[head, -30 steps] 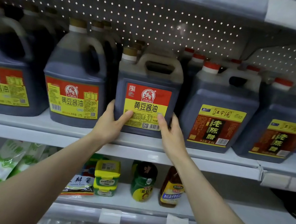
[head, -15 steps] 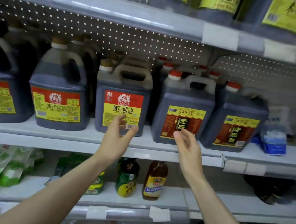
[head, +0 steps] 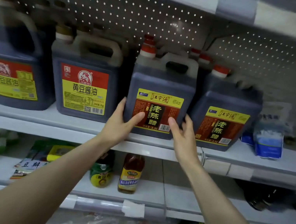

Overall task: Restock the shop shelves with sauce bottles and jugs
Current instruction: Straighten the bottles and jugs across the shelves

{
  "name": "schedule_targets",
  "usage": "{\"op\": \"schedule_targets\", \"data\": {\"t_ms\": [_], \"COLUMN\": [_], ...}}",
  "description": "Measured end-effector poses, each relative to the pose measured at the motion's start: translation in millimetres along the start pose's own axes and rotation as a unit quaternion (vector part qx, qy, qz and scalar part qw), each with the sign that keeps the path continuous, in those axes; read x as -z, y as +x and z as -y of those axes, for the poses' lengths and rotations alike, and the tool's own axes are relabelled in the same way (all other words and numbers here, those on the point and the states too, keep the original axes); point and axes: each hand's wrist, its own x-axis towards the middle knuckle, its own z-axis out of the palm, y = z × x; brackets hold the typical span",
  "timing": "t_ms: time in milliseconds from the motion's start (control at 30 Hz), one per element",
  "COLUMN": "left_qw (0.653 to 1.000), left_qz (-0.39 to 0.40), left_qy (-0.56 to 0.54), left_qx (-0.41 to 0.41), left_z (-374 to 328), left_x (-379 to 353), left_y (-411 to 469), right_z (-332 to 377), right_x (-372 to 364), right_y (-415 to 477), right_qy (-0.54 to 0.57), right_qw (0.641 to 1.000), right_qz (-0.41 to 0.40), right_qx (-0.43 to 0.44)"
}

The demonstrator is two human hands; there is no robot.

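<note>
Shop shelf, vinegar jug (red cap) between left hand and right hand, fingers around its sides.

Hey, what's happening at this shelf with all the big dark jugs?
A person is tidying shop stock. Their left hand and right hand grip the lower sides of a red-capped vinegar jug, thumbs on its label. It stands upright at the shelf front, between a soy sauce jug and a second vinegar jug.
</note>
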Motion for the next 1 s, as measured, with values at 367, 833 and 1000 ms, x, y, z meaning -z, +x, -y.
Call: {"op": "schedule_targets", "data": {"t_ms": [367,833,1000], "left_qw": [0.998,0.999,0.999], "left_qz": [-0.019,-0.02,-0.023], "left_qy": [-0.044,-0.03,-0.031], "left_qx": [-0.029,-0.027,-0.027], "left_z": [7.5,10.8,10.9], "left_x": [-16.5,-15.9,-15.4], "left_y": [16.7,23.3,27.1], "right_z": [-23.0,-25.4,-25.4], "right_x": [-4.8,-7.7,-10.1], "right_y": [38.0,43.5,46.1], "right_qy": [0.023,0.021,0.017], "right_qw": [0.999,0.999,0.999], "right_qz": [0.036,0.028,0.026], "right_qx": [0.021,0.035,0.028]}}
